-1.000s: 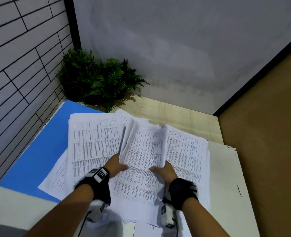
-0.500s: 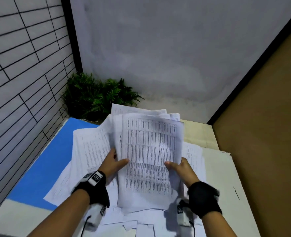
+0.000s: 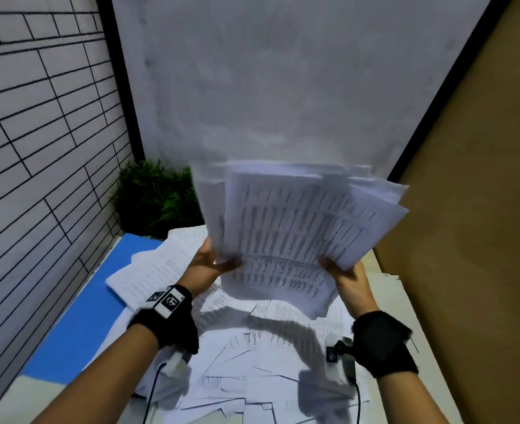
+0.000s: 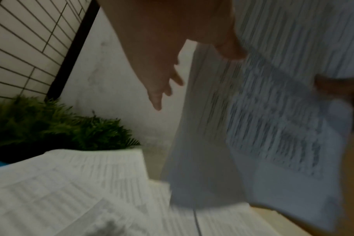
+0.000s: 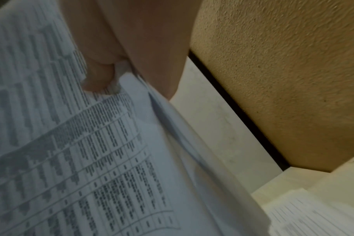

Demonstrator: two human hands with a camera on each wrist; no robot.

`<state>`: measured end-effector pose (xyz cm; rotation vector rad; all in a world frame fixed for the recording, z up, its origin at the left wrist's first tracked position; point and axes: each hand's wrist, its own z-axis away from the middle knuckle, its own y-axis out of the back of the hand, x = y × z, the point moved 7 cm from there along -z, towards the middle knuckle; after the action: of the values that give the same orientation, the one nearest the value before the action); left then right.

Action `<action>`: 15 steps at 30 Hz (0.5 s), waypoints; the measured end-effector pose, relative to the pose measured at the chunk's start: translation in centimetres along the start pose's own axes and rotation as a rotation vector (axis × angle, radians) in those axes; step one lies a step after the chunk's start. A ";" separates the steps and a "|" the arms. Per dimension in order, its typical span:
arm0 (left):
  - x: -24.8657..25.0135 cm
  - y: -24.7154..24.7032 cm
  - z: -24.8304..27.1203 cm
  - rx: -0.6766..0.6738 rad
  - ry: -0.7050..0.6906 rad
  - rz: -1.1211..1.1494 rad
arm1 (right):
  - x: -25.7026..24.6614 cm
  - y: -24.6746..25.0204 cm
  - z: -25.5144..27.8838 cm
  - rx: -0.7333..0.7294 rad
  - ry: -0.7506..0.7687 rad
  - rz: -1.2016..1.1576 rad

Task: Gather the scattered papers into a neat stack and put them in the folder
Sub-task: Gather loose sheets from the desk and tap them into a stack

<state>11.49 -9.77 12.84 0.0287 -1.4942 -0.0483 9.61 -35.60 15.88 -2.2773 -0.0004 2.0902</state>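
Papers [image 3: 252,371] across white tabletop [image 3: 387,304]

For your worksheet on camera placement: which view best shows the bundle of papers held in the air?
The head view: the whole lifted bundle shows, gripped by the left hand and right hand. The left wrist view shows it blurred and partial; the right wrist view shows only close-up printed sheets.

A pale table [image 3: 387,289] is seen, set into a corner. A blue mat [image 3: 78,325] is laid along its left side. Loose printed papers [image 3: 237,371] are scattered over the table's middle and near part, overlapping at many angles; several sheets [image 3: 154,270] are spread partly over the blue mat. A green plant [image 3: 157,200] is placed at the far left corner, just beyond the mat.
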 end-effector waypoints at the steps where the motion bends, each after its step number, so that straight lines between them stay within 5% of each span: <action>1: 0.5 -0.1 0.3 0.025 0.000 -0.004 | 0.6 -0.4 0.1 -0.018 -0.022 0.039; 6: 0.1 -0.9 1.7 -0.039 0.024 0.031 | 3.5 -1.6 0.9 -0.027 -0.124 0.079; 15: 1.1 -0.1 2.2 -0.029 -0.058 0.026 | 2.8 -1.9 1.1 0.013 -0.082 0.028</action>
<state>9.38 -9.88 14.09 -0.0156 -1.5512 -0.0498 8.81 -33.61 13.09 -2.1954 0.0424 2.1892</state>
